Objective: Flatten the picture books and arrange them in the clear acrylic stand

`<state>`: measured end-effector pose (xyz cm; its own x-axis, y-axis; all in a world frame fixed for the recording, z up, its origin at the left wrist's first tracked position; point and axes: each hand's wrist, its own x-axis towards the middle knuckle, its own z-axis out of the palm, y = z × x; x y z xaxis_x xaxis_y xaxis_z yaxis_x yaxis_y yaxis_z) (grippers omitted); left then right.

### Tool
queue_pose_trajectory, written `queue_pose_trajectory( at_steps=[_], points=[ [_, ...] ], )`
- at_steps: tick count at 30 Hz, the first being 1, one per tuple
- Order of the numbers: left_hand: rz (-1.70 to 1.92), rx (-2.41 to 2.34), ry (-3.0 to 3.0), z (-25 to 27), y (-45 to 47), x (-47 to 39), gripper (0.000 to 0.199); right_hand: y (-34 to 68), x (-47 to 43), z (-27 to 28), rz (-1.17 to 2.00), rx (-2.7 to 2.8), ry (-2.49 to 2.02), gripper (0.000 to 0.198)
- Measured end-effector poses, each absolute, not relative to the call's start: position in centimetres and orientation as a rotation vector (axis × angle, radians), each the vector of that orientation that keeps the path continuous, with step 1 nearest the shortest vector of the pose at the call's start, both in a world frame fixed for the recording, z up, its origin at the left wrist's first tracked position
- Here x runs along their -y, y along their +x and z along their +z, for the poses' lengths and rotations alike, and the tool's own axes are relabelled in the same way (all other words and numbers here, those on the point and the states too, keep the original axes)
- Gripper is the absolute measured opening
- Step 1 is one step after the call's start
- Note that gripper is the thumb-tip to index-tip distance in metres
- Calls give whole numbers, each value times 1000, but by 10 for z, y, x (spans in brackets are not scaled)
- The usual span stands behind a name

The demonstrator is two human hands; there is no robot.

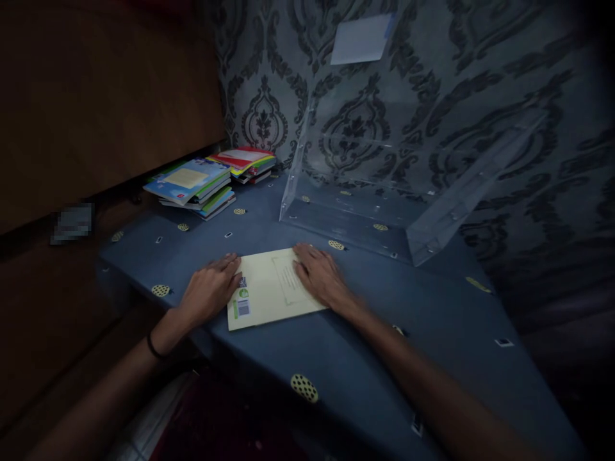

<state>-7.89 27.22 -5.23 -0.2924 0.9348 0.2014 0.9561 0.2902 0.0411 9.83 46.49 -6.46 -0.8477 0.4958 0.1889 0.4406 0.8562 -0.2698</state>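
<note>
A pale yellow book [262,288] lies closed on the blue patterned tablecloth near the front edge. A barcode and a green mark show at its left side, and a framed block of print too small to read at its right. My left hand [211,288] rests at the book's left edge, fingers stretched out and thumb reaching onto the cover. Over the right part of the cover lies my right hand [321,275], flat, its fingers extended toward the far edge. A dark band [156,346] circles my left wrist.
A clear plastic open-fronted case [346,214] stands behind the book, against the patterned wall. At the back left are two stacks of books, one topped by a blue book [187,179], the other by a red one [247,157]. Brown wooden furniture [110,96] borders the table's left.
</note>
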Motion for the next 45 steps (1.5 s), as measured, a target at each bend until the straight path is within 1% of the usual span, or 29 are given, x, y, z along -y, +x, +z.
queue_pose_trajectory(
  at_steps=[5,7,9,11,13,16,17,19,21,25,32,34,37,40,42,45],
  points=[
    [-183,2387,-1775,-57,-78,-264,43,100,-470,-61,364,2752,-750,39],
    [-156,2303,-1874,-59,-71,-257,54,100,-469,-61,376,2739,-723,37],
    [-141,2196,-2024,-61,-62,-249,71,100,-469,-61,384,2730,-695,35],
    [-115,2108,-2140,-63,-58,-242,80,100,-469,-58,387,2726,-676,34],
    [-84,2074,-2193,-63,-63,-238,76,100,-468,-52,359,2732,-684,31],
    [-66,2094,-2212,-56,-95,-239,60,105,-464,-42,257,2733,-771,25],
    [-57,2114,-2193,-52,-110,-241,53,108,-460,-40,259,2727,-816,24],
    [-28,2172,-2096,-42,-139,-248,43,116,-448,-40,385,2713,-834,24],
    [-29,2222,-2023,-34,-160,-259,44,122,-432,-47,569,2695,-682,25],
    [-112,2235,-2031,-28,-158,-289,44,127,-408,-63,640,2638,-227,24],
    [-129,2164,-1896,-51,-114,-319,40,128,-398,-56,910,2590,-277,27],
    [-174,2168,-1958,-55,-116,-329,43,123,-393,-52,978,2599,-174,31],
    [-216,2121,-2186,-53,-131,-354,46,113,-386,-50,1020,2640,101,40],
    [-150,2004,-2334,-43,-141,-379,45,107,-391,-52,1015,2673,324,44],
    [-93,1960,-2285,-36,-135,-386,43,109,-401,-56,1034,2618,311,39],
    [-145,2008,-2165,-31,-109,-377,36,118,-424,-61,1090,2443,-65,31]
  ],
)
